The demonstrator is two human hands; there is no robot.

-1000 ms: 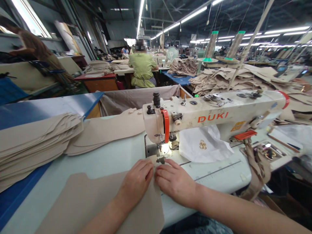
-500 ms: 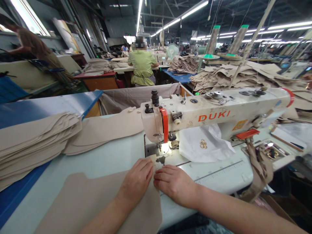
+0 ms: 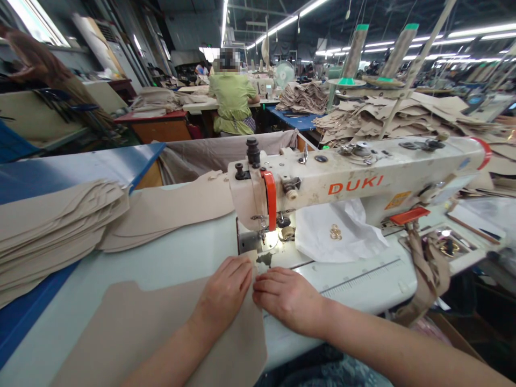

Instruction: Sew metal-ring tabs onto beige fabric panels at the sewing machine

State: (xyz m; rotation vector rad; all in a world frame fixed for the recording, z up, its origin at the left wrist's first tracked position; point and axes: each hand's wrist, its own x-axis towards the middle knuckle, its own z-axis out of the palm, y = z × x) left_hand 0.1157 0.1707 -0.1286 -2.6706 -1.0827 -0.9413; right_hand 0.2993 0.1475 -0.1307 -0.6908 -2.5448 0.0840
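Note:
A large beige fabric panel (image 3: 161, 312) lies on the pale table, its narrow upper end just in front of the needle area of a white sewing machine (image 3: 314, 180). My left hand (image 3: 228, 287) rests over the panel's right edge, fingers bent and pressed together on the cloth. Against that same edge, from the right side, my right hand (image 3: 284, 295) pinches with curled fingers. The fingertips of both hands nearly meet; whatever lies under them is hidden. The lit presser foot (image 3: 264, 235) stands a short way beyond the hands.
Stacked beige panels (image 3: 52, 226) lie at the left, with more panels (image 3: 173, 209) behind. Small gold rings (image 3: 335, 232) rest on a white sheet (image 3: 310, 244) under the machine arm. Beige straps (image 3: 427, 274) hang at the right. A person in green (image 3: 231, 102) sits ahead.
The whole view has shifted slightly, with the scene a little higher in the picture. Both hands keep nearly the same place and grip on the panel.

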